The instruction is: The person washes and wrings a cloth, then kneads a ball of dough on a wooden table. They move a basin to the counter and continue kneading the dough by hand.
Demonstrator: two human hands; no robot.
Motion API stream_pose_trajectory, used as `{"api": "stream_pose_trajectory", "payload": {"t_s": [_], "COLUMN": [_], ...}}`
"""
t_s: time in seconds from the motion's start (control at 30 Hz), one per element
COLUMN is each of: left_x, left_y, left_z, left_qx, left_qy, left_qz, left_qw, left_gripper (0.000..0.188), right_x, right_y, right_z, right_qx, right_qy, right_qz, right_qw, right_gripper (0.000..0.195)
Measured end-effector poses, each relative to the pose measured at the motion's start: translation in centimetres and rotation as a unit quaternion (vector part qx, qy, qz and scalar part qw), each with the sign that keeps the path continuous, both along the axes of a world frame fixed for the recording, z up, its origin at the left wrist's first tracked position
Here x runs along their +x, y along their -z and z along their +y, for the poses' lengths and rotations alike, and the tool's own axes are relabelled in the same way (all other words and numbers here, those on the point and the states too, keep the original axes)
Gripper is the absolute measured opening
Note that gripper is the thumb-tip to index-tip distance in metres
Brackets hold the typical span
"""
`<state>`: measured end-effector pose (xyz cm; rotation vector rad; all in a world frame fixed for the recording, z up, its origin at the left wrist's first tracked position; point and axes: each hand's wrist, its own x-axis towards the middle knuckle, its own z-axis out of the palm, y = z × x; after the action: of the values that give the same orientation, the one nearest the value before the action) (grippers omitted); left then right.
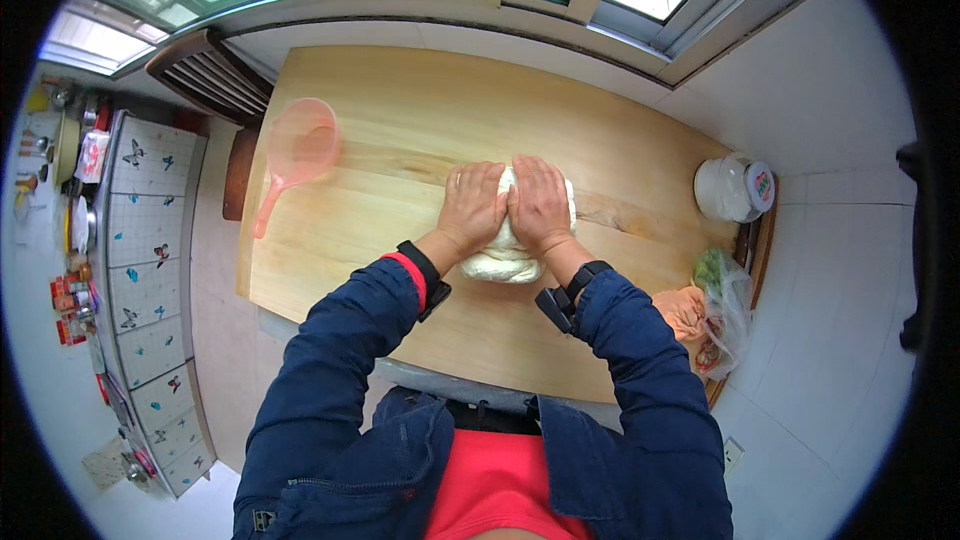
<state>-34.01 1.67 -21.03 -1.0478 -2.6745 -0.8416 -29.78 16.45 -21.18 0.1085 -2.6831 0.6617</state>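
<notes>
A mass of pale dough [504,267] lies on the wooden board near its middle, with a folded roll along its near side. My left hand [474,201] bears down on its left part, fingers pointing away from me and lying close together. Beside it, my right hand [538,199] grips the right part in the same way. The two thumbs meet over the dough. Both hands cover much of its top, and a strip shows between them and past the right hand's outer edge.
The large wooden board [420,322] carries a pink translucent plastic scoop [304,139] at left. To the right stand a lidded clear jar [731,187], an orange cloth-like item [681,311] and a plastic bag [729,315] with green contents. A slatted wooden chair [214,79] stands beyond the left corner.
</notes>
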Motion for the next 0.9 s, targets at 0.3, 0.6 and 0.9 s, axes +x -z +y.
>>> {"api": "stream_pose_trajectory", "payload": {"t_s": [0.3, 0.6, 0.9], "left_x": [7.5, 17.0, 20.3], "left_y": [-5.8, -8.9, -2.0], "left_z": [-4.3, -11.3, -11.5], "left_qx": [-0.065, 0.102, -0.060], "left_qy": [0.103, 0.114, 0.140], "left_qz": [0.009, -0.113, 0.032], "left_qw": [0.993, 0.982, 0.988], "left_gripper": [0.050, 0.048, 0.091], "right_x": [4.0, 17.5, 21.6], "right_y": [-9.0, -9.6, -2.5], "right_z": [1.1, -4.8, -7.3], "right_qx": [-0.013, 0.093, 0.157], "right_qy": [-0.094, -0.212, -0.153], "right_qz": [-0.275, -0.173, -0.038], "right_qw": [0.957, 0.957, 0.975], "right_gripper": [0.048, 0.103, 0.070]}}
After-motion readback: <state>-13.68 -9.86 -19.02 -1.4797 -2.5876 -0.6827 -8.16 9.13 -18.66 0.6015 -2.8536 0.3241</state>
